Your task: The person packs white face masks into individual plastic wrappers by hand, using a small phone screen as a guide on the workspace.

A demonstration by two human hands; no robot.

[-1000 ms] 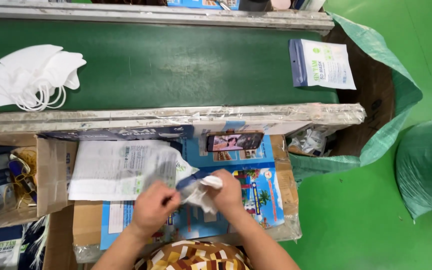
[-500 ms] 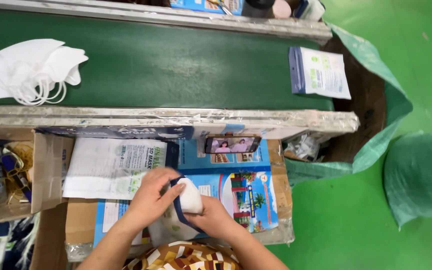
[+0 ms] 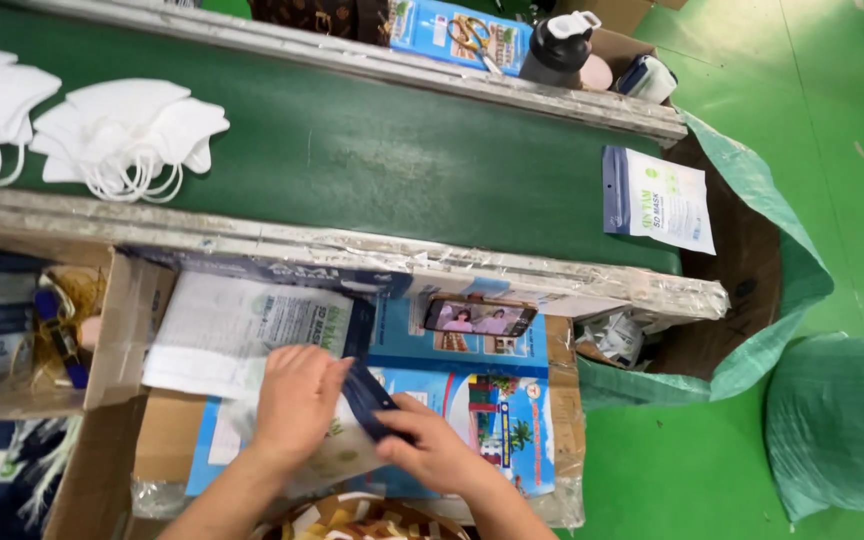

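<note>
We see both hands low in the view, working over a blue printed board (image 3: 472, 400) that lies on a cardboard box (image 3: 562, 400). The left hand (image 3: 297, 400) lies palm-down on a white pouch (image 3: 337, 455) with a dark blue edge, fingers curled over its top, pressing it flat; it is grasping the pouch. The right hand (image 3: 437, 450) comes in from below and pinches the pouch's dark blue strip (image 3: 372, 395) between thumb and fingers, so it too is clenched on the pouch. The pouch sits on the board, just in front of the person, touching both hands.

Just beyond the left hand lies a stack of flat white pouches (image 3: 242, 330), partly under the fingers. A phone (image 3: 479, 317) leans at the far edge of the board with its screen lit. To the left, an open box (image 3: 117, 330) holds blue and white packets.

Past the box runs a green belt (image 3: 402, 170) between 2 taped rails. At its left end we see a heap of white masks (image 3: 127, 135) with ear loops. 1 filled pouch (image 3: 657, 198) lies at the belt's right end, at the mouth of a green sack (image 3: 762, 270). On the far side stand a dark bottle (image 3: 557, 48) and scissors (image 3: 472, 38) on a blue pack. A second green sack (image 3: 837, 420) sits on the green floor at right.
</note>
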